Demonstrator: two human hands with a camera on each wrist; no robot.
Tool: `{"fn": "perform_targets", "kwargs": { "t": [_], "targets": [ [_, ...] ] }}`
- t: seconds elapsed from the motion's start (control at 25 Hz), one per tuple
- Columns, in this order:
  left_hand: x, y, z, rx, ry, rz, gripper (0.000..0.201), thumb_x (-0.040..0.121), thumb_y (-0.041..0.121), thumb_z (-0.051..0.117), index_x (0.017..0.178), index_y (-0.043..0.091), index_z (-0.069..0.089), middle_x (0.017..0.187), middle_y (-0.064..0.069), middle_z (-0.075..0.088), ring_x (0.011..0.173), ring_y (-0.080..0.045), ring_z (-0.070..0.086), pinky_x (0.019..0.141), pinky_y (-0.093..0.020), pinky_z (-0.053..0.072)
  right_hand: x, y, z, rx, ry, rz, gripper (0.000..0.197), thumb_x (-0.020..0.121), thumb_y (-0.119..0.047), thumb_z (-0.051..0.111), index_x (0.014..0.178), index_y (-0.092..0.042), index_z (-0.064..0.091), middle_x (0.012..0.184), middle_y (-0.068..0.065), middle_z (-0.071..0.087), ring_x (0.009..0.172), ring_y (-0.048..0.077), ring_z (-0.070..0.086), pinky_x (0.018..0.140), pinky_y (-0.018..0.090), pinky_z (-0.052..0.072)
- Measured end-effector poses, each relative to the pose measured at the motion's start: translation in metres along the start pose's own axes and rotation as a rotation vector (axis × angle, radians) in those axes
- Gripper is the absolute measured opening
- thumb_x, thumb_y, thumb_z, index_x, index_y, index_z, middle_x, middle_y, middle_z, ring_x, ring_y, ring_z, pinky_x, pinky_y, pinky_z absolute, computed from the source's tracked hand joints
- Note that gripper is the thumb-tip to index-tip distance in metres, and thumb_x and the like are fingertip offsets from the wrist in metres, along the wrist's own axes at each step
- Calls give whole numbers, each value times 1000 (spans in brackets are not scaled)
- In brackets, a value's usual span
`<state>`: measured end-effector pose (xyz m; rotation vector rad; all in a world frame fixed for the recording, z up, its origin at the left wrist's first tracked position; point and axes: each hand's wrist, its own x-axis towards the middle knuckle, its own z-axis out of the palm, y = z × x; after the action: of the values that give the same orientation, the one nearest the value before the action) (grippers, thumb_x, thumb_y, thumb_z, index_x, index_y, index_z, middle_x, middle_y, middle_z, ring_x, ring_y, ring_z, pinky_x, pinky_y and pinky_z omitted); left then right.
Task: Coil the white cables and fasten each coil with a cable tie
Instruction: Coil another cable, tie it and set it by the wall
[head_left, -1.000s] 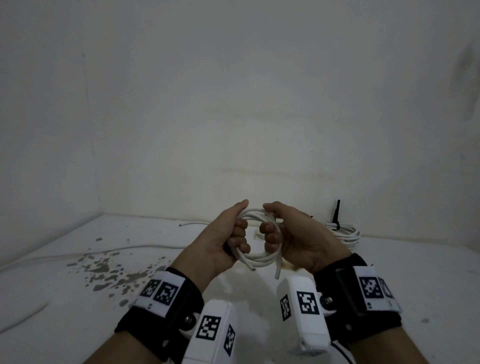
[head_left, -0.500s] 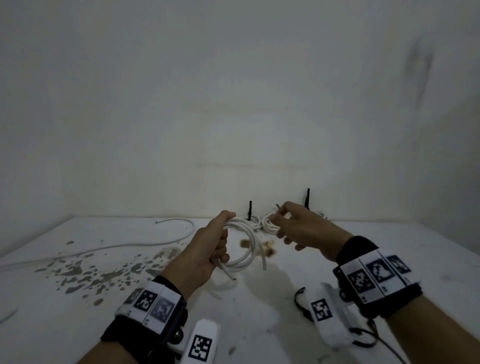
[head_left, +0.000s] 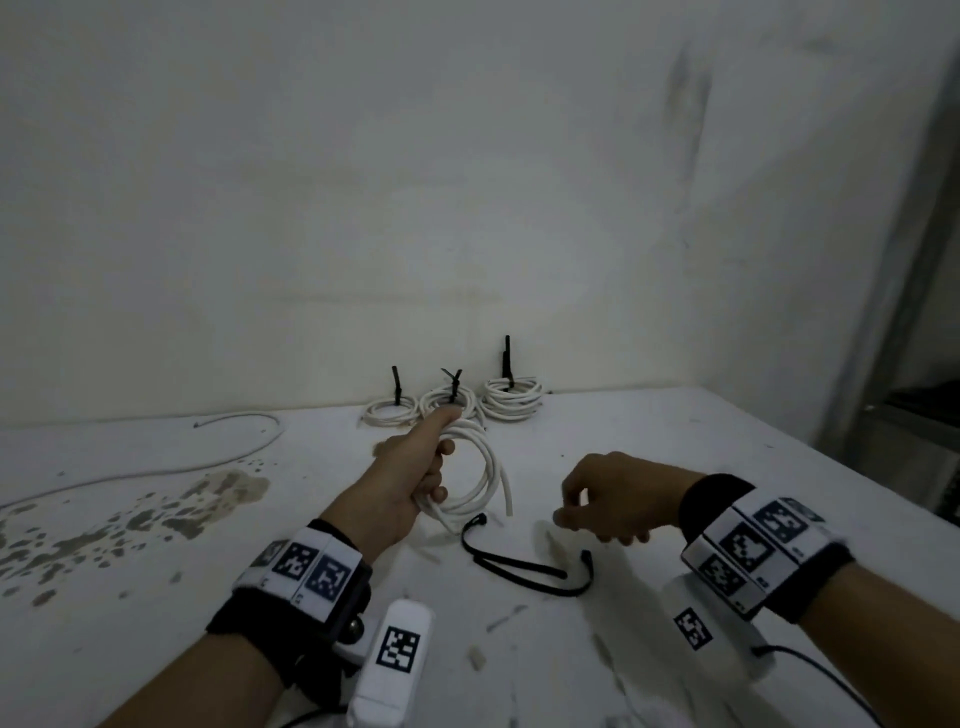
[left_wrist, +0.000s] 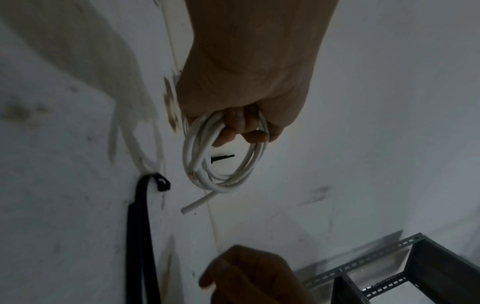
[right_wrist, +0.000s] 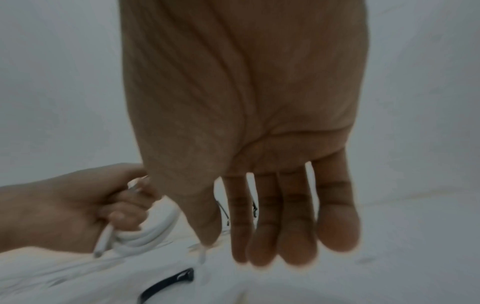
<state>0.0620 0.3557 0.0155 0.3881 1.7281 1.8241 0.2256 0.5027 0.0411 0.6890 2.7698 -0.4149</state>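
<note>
No words, brand names or numbers can be read in any view. The only signs are black-and-white square code markers, whose patterns spell no letters: several on the left wristband (head_left: 304, 569), 1 on the white block (head_left: 397, 649) below that wrist, several on the right wristband (head_left: 753, 551), and 1 on the white block (head_left: 693, 629) under the right wrist. Tiny marks sit at the edges of the wristband markers, too small to read. Both wrist views show no lettering.

Coiled white cable (head_left: 470, 480), black ties (head_left: 524, 564) below
</note>
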Motion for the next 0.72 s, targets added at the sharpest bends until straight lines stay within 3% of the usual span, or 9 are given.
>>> {"fn": "perform_targets", "kwargs": {
  "t": [0.12,0.24,0.32,0.48,0.6,0.72],
  "targets": [
    [5,-2,20,-4,1,2,40,87,46,66,64,18,49,44,6,26,35,-10,20,42,-23,29,9,-24,19,-19,68,-106,37,97,-47,53,100,-12,67,86,6,68,63,18,60,56,27,50],
    [10,0,21,-43,19,19,41,88,45,65,62,20,45,41,9,28,34,-9,20,43,-23,28,26,-50,37,-95,157,-149,46,94,-50,56,111,-8,66,111,13,67,93,28,65,83,37,56],
    [14,3,13,-85,36,33,44,88,44,65,59,21,40,40,10,26,33,-8,19,45,-25,28,32,-60,40,-124,218,-155,44,92,-48,61,114,-10,64,116,13,63,102,31,63,88,39,54],
    [16,3,-3,-118,34,12,52,90,44,62,54,21,33,41,7,20,30,-9,18,46,-27,29,43,-69,41,-98,236,-161,37,85,-39,73,109,-11,65,110,11,64,97,31,64,82,35,54],
    [18,3,-7,-91,2,4,55,90,45,61,50,23,31,42,7,18,31,-9,17,46,-26,29,48,-70,42,-70,244,-95,27,86,-28,69,108,-13,66,109,10,66,90,29,65,76,31,53],
    [18,6,-14,-96,-11,10,53,90,45,61,51,22,33,45,6,18,34,-10,17,45,-26,31,43,-62,31,96,263,-45,19,88,-27,67,101,-13,69,88,5,66,66,23,62,60,27,52]
  ]
}}
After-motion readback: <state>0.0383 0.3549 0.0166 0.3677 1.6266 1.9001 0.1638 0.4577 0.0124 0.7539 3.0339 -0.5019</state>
